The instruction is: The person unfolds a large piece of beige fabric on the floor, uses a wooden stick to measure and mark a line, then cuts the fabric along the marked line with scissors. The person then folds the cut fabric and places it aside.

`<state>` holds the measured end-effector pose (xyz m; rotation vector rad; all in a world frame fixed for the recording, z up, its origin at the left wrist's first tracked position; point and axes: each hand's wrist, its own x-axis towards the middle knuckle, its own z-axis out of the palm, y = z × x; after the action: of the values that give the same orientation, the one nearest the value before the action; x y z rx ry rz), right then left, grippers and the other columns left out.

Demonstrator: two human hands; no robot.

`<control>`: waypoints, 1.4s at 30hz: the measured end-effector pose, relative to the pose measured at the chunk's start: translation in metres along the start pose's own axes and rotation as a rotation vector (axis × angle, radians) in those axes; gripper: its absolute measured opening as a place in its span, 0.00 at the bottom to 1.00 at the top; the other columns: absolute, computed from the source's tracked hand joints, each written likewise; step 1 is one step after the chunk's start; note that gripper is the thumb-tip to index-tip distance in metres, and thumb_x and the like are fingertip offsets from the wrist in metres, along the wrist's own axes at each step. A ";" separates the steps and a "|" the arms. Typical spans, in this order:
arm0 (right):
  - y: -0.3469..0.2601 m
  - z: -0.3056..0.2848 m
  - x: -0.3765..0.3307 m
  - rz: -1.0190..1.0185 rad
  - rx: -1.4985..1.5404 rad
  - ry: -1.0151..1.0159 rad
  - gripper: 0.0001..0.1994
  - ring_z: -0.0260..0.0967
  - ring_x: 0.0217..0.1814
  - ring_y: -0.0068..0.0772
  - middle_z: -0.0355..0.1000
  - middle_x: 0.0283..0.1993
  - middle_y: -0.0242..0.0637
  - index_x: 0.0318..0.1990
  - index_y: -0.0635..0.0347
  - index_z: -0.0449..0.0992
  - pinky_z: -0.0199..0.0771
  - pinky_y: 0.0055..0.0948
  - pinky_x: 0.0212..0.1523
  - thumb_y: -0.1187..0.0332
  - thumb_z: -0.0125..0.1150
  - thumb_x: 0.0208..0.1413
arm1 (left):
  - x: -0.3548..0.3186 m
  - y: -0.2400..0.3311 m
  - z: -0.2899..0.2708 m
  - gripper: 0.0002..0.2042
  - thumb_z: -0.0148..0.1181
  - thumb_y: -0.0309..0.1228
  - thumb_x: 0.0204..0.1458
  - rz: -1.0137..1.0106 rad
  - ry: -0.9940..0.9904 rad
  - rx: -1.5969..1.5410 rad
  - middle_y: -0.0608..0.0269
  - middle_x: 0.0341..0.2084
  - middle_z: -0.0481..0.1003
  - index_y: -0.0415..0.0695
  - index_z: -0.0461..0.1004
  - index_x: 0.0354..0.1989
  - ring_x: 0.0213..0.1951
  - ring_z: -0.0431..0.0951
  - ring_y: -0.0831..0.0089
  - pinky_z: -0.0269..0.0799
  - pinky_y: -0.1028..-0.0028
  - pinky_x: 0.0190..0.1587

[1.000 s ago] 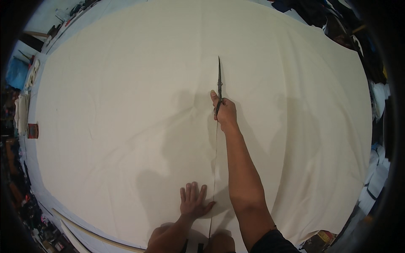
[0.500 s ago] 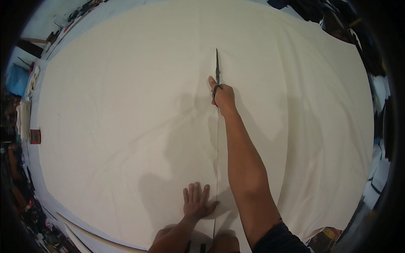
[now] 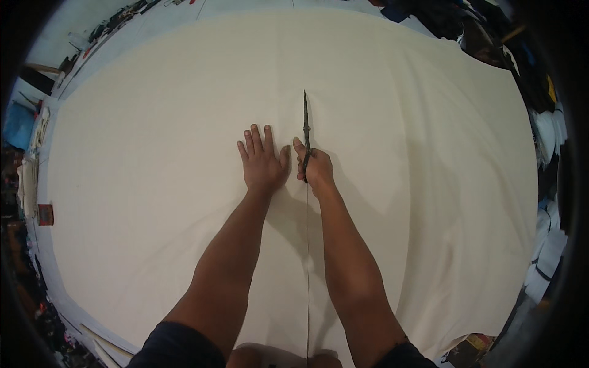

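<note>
One pair of dark metal scissors (image 3: 305,113) is sitting in the right hand (image 3: 319,167), out on the cream cloth (image 3: 153,122), about midway between its left and right edges and nearer the far edge than the near one. Right hand is gripping the handles, fingers curling round, thumb lying along the left side; how far the handles are parted, cannot tell.

Key relation: long axis is running near to far, tip pointing at the far edge, lining up with the thin slit (image 3: 308,245) that is trailing behind the handles toward the near edge. Lower blade isn't showing clearly; cannot tell if it is lying under the cloth.

Left hand (image 3: 264,168) is resting palm down, fingers spreading, holding nothing. Scissors are lying just to its right, not touching; its thumb is being the nearest part, fingertips reaching about level with the pivot. Right hand is the nearer one, being on the handles.

Cloth is rippling toward its right edge. Reddish-brown can-like item (image 3: 46,214) is standing by the left edge, pale slat (image 3: 105,340) is lying off the near left corner, dark fabric heap (image 3: 442,17) is bunching beyond the far right corner.
</note>
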<state>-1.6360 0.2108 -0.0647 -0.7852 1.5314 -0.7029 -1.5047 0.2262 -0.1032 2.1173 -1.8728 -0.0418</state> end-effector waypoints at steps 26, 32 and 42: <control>-0.042 0.009 0.045 0.040 0.045 -0.010 0.25 0.56 0.13 0.18 0.58 0.14 0.25 0.23 0.58 0.68 0.58 0.21 0.14 0.43 0.63 0.53 | 0.018 0.002 -0.021 0.38 0.48 0.54 0.55 -0.108 -0.280 -0.036 0.41 0.69 0.45 0.43 0.51 0.69 0.70 0.41 0.45 0.33 0.47 0.69; -0.067 0.014 0.079 0.039 0.071 0.006 0.27 0.55 0.12 0.18 0.57 0.14 0.24 0.22 0.57 0.67 0.57 0.21 0.14 0.41 0.63 0.51 | 0.017 0.003 -0.019 0.38 0.47 0.55 0.55 -0.114 -0.303 -0.021 0.44 0.70 0.43 0.45 0.51 0.69 0.71 0.39 0.47 0.31 0.49 0.70; -0.093 0.009 0.098 0.052 0.035 -0.058 0.27 0.55 0.11 0.19 0.56 0.13 0.25 0.22 0.56 0.67 0.57 0.21 0.14 0.39 0.62 0.51 | 0.017 -0.001 -0.019 0.38 0.48 0.53 0.55 -0.103 -0.306 -0.037 0.40 0.68 0.45 0.42 0.51 0.69 0.70 0.41 0.42 0.34 0.46 0.68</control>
<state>-1.6245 0.0770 -0.0475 -0.7310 1.4783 -0.6609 -1.4967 0.2138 -0.0820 2.2846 -1.9021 -0.4443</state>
